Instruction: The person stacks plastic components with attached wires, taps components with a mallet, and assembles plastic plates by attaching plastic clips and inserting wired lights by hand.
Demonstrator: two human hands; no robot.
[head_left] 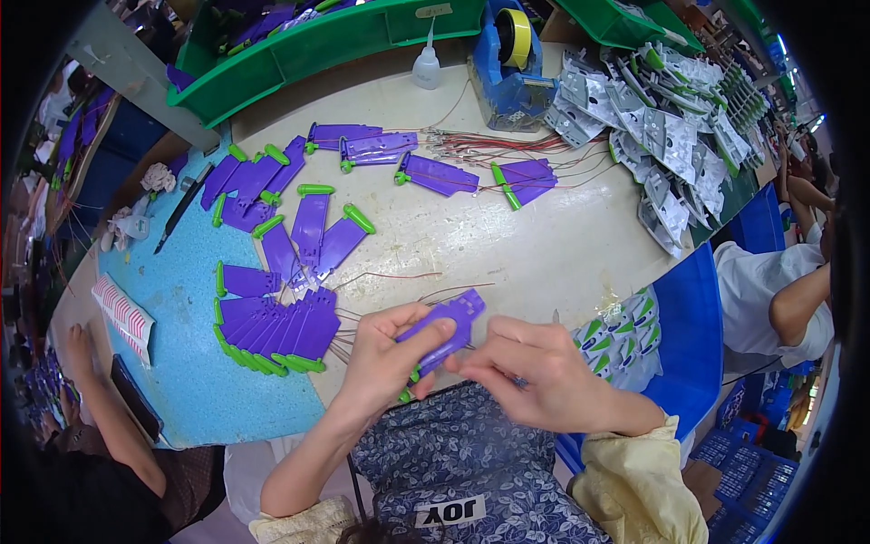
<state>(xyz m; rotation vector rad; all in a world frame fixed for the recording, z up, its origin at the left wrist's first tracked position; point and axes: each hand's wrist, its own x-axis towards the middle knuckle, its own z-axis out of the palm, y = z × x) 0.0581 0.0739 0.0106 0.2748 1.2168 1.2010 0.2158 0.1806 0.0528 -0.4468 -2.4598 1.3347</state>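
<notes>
My left hand (385, 355) grips a flat purple plastic piece (459, 317) with a green end, thumb on top, above the table's front edge. Close beside its right edge, my right hand (535, 372) is closed in a pinch; what lies between the fingertips is too small to make out. Left of my hands a fanned stack of purple pieces with green ends (281, 326) lies on the table, with thin wires running out from it. Further off, more purple pieces (308, 227) lie in a loose arc, and a bundle of thin red wires (494, 143) stretches behind them.
A heap of silvery-white parts with green edges (671, 127) fills the far right. Beside my right arm stands a blue bin (693, 317) with green-and-white packets. At the back are a green tray (335, 59), a dropper bottle (426, 68) and a tape dispenser (512, 100). Other people sit at both sides.
</notes>
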